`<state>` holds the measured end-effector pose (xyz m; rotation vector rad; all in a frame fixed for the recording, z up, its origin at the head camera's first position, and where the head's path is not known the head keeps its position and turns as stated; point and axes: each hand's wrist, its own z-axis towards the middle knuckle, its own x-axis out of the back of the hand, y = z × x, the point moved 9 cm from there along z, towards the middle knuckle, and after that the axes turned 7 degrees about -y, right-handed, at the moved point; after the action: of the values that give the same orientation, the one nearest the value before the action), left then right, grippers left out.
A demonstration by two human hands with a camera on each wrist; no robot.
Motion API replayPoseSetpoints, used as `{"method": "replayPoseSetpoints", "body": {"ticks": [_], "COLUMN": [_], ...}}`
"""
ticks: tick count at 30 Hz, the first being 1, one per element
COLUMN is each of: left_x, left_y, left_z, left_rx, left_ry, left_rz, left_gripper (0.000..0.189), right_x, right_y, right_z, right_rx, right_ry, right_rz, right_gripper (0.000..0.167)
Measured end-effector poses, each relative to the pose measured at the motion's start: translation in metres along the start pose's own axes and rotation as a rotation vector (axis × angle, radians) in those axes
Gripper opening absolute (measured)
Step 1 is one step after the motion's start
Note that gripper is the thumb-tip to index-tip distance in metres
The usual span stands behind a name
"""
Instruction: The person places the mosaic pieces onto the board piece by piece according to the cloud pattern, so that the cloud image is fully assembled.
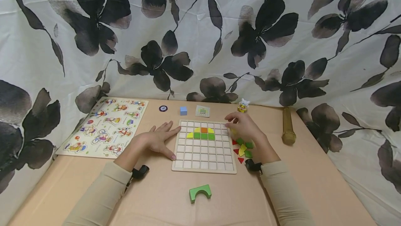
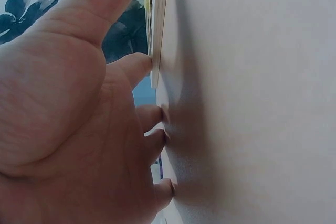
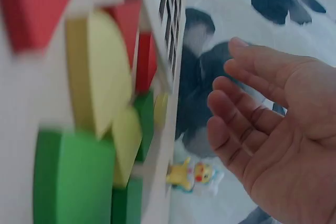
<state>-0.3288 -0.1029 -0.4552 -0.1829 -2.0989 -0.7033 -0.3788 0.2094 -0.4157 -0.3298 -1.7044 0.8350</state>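
A pale gridded board [image 1: 200,158] lies mid-table, with yellow, green and orange pieces [image 1: 204,136] set in its upper squares. My left hand [image 1: 156,140] is spread at its left side. Thumb and index finger touch the board's edge [image 2: 159,30], while the other fingertips rest on the table. My right hand [image 1: 243,125] hovers by the upper right corner with loosely bent fingers. In the right wrist view that hand [image 3: 283,124] holds nothing. Beneath it lie loose red, yellow and green pieces [image 1: 242,149], including a thick green block [image 3: 73,177].
A picture puzzle board [image 1: 103,125] lies at left. Along the back are a dark round disc [image 1: 163,108], a blue cube [image 1: 183,110], a small pattern card [image 1: 202,111] and a bee figurine [image 1: 242,105]. A gold cylinder [image 1: 288,126] lies at right, a green arch block [image 1: 200,192] in front.
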Motion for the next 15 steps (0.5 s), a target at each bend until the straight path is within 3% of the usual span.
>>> {"method": "replayPoseSetpoints", "body": {"ticks": [6,15], "left_x": [0.0,0.001], "left_y": [0.0,0.0], "left_z": [-0.001,-0.001], "left_rx": [-0.005,-0.001], "left_ry": [0.006,0.006], "left_rz": [0.002,-0.005], "left_gripper": [0.125,0.124], "right_x": [-0.001,-0.003], "right_y": [0.032,0.037], "right_z": [0.001,0.004], "right_rx": [-0.107,-0.035], "right_ry": [-0.085,-0.134], "right_rz": [0.007,-0.051], "right_gripper": [0.027,0.011]}}
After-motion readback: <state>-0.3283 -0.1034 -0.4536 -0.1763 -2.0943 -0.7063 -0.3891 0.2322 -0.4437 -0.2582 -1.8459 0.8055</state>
